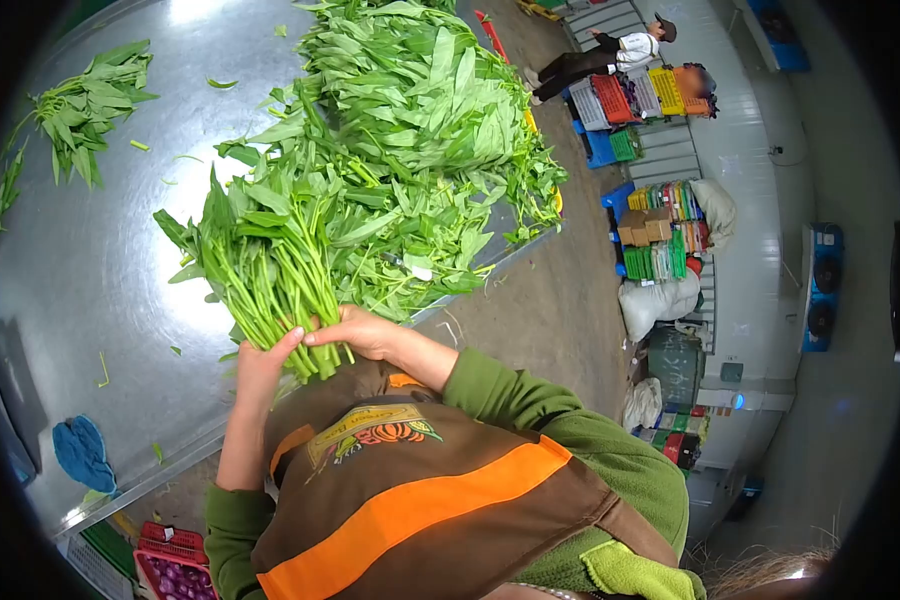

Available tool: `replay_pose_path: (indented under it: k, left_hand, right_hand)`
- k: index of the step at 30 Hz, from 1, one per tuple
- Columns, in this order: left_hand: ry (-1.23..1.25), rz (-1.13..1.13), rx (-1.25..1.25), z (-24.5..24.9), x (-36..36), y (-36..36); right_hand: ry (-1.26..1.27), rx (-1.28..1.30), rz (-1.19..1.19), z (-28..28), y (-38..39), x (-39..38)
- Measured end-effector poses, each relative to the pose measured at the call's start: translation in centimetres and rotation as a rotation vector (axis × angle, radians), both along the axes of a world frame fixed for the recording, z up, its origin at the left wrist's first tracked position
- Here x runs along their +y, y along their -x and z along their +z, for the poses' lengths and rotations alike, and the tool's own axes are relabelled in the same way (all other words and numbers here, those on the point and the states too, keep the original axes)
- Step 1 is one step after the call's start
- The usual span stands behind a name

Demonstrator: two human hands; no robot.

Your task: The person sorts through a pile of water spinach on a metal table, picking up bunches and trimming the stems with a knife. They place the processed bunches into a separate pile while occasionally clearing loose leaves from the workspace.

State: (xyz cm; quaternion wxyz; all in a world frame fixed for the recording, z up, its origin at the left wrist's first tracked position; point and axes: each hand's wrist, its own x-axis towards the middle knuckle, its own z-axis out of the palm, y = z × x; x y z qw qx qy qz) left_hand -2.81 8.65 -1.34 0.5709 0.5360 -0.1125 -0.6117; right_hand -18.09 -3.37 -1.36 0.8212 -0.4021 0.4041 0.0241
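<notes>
A bundle of leafy green stems (pixel 280 265) lies over the metal table's edge, its leaves pointing up and away and its cut ends toward the brown apron. My left hand (pixel 262 362) is closed around the lower left side of the stems, thumb on top. My right hand (pixel 355 332) grips the same stems from the right, its thumb near my left thumb. Just beyond, a large heap of the same greens (pixel 420 130) covers the table's right part. A smaller bunch (pixel 88 108) rests at the far left.
The metal table (pixel 90 290) carries loose leaves and a blue cloth (pixel 83 455) at its near left edge. Below stands a red crate (pixel 175 560) with purple produce. Across the floor are stacked crates (pixel 655 95), white sacks (pixel 660 305) and another person (pixel 610 52).
</notes>
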Motion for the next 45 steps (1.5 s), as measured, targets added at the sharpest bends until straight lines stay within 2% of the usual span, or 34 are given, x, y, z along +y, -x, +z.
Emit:
replay_pose_path:
  k: [1, 3, 5, 9, 10, 11, 12, 13, 14, 15, 16, 17, 18, 19, 20, 21, 23, 25, 27, 29, 30, 31, 32, 33, 35, 37, 39, 40, 41, 43, 45]
  left_hand:
    - [-0.022, 0.044, 0.016, -0.1, 0.2, 0.0]
    - [-0.046, 0.094, 0.031, -0.2, 0.4, -0.2]
    - [-0.102, 0.123, 0.103, 0.1, 0.7, -0.7]
    - [-0.068, 0.053, 0.013, 0.1, 0.7, -0.7]
    - [-0.067, 0.054, 0.009, 0.4, 0.5, -0.8]
    - [-0.015, 0.185, -0.019, 1.0, 0.4, -1.1]
    - [0.036, 0.315, -0.043, 1.6, 0.5, -1.5]
    - [0.032, 0.314, -0.043, 2.5, 0.8, -2.5]
    - [0.145, 0.406, -0.021, 3.5, 1.2, -4.1]
    - [0.263, 0.493, 0.001, 3.8, 1.3, -5.4]
    - [0.272, 0.486, -0.003, 2.3, 1.3, -6.8]
    - [0.148, 0.561, -0.048, 0.1, 1.3, -8.6]
    - [0.025, 0.639, -0.097, -1.0, 1.0, -10.0]
    - [0.04, 0.646, -0.104, 0.4, 0.0, -10.6]
    - [0.15, 0.623, -0.191, 2.1, 0.1, -10.9]
    - [0.252, 0.591, -0.277, 3.3, 0.5, -10.8]
    - [0.27, 0.544, -0.328, 2.7, 0.2, -10.4]
    - [0.136, 0.428, -0.45, 0.8, 0.1, -8.3]
    - [0.016, 0.374, -0.216, 2.3, -0.4, -4.8]
    - [-0.072, 0.221, -0.17, -0.3, 1.0, -2.1]
    - [-0.076, 0.225, -0.167, -2.0, 1.6, -0.8]
    - [-0.06, 0.213, -0.059, -3.7, 2.1, 0.4]
    - [-0.044, 0.199, 0.048, -4.4, 2.6, 1.1]
    - [-0.045, 0.201, 0.047, -4.3, 2.9, 1.1]
    - [0.003, 0.04, -0.17, -3.8, 3.0, 1.0]
    - [0.1, 0.061, -0.255, -4.3, 3.2, 1.0]
    - [0.106, -0.152, -0.38, -4.1, 3.4, 0.5]
    - [0.156, -0.16, -0.422, -3.9, 2.9, 0.2]
    - [0.156, -0.162, -0.425, -3.5, 2.7, -0.1]
    - [0.165, -0.373, -0.54, -1.9, 2.6, -1.2]
    - [0.194, -0.373, -0.554, -1.9, 3.2, -1.8]
  right_hand:
    - [0.002, -0.002, 0.002, 0.5, 0.0, -0.1]
    - [-0.283, -0.01, -0.184, 2.2, 0.2, -0.5]
    - [-0.33, -0.02, -0.193, 1.8, 0.6, -0.7]
    - [-0.452, -0.1, -0.159, 1.0, 0.6, -0.5]
    - [-0.266, -0.111, -0.076, 2.1, 0.3, -0.8]
    - [-0.081, -0.121, 0.007, 3.4, 0.2, -1.4]
    - [0.002, -0.21, 0.002, 5.7, 0.3, -2.3]
    - [-0.062, -0.372, -0.066, 7.4, 0.7, -3.3]
    - [0.028, -0.476, -0.037, 7.9, 1.5, -4.8]
    - [0.112, -0.443, -0.03, 7.8, 1.7, -6.5]
    - [0.351, -0.177, -0.03, 5.7, 1.8, -8.9]
    - [0.456, 0.098, -0.198, 4.7, 1.0, -10.2]
    - [0.416, -0.036, -0.251, 5.0, 0.6, -10.8]
    - [0.378, -0.171, -0.297, 6.5, -0.5, -11.4]
    - [0.324, -0.291, -0.305, 7.6, -1.3, -11.1]
    - [0.312, -0.285, -0.312, 8.3, -2.0, -9.9]
    - [0.524, -0.283, -0.18, 9.1, -4.8, -8.6]
    - [0.499, -0.208, -0.114, 8.4, -6.7, -5.5]
    - [0.368, -0.151, -0.051, 5.5, -7.2, -2.1]
    - [0.238, -0.083, 0.035, 3.0, -6.7, 0.5]
    - [0.11, -0.047, 0.06, 1.0, -6.1, 1.3]
    - [-0.029, 0.035, 0.01, 0.3, -5.6, 1.9]
    - [-0.074, 0.051, 0.0, -0.7, -5.0, 2.3]
    - [-0.116, 0.064, -0.012, -0.9, -4.9, 2.5]
    - [-0.205, 0.058, -0.023, -1.1, -4.6, 2.2]
    - [-0.291, 0.053, -0.033, -1.0, -4.7, 1.8]
    - [-0.154, 0.071, 0.116, -1.1, -5.1, 1.5]
    - [-0.18, 0.078, 0.191, -0.8, -5.5, 1.5]
    - [-0.18, 0.075, 0.189, -1.0, -5.6, 1.6]
    - [-0.072, -0.03, 0.259, -1.2, -6.0, 2.0]
    - [-0.043, -0.005, 0.253, -1.5, -6.1, 1.9]
